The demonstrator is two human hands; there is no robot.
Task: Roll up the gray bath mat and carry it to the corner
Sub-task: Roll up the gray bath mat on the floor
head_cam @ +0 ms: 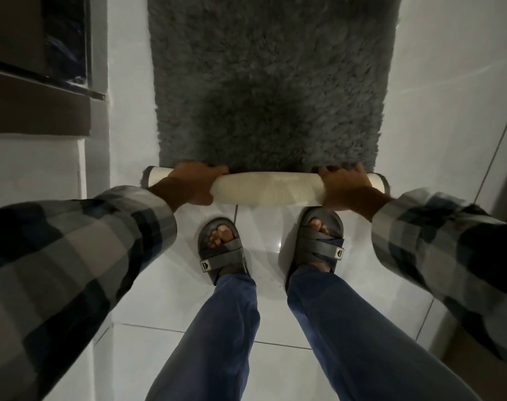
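1. On the white tiled floor [171, 299] lies the gray bath mat [265, 82], its shaggy pile facing up and running away toward the top of the view.
2. Nearest the person, the mat's end is wound into a tight roll [262, 189] that lies crosswise, showing the pale cream backing on the outside.
3. At the roll's left part, the left hand [193, 185] is curled over it, fingers wrapped across the top onto the gray pile and thumb underneath.
4. Toward the right end, the right hand [346, 188] grips the roll the same way, closed around it.
5. Both ends of the roll stick out past the hands.
6. Both arms wear plaid sleeves [81, 256].
7. Just behind the roll stand two feet in dark strapped sandals [222, 250], below blue trousers [217, 337]; the right sandal's toe is partly covered by the right hand.
8. At the upper left, a dark brown edge [35, 108], perhaps furniture, borders the floor.
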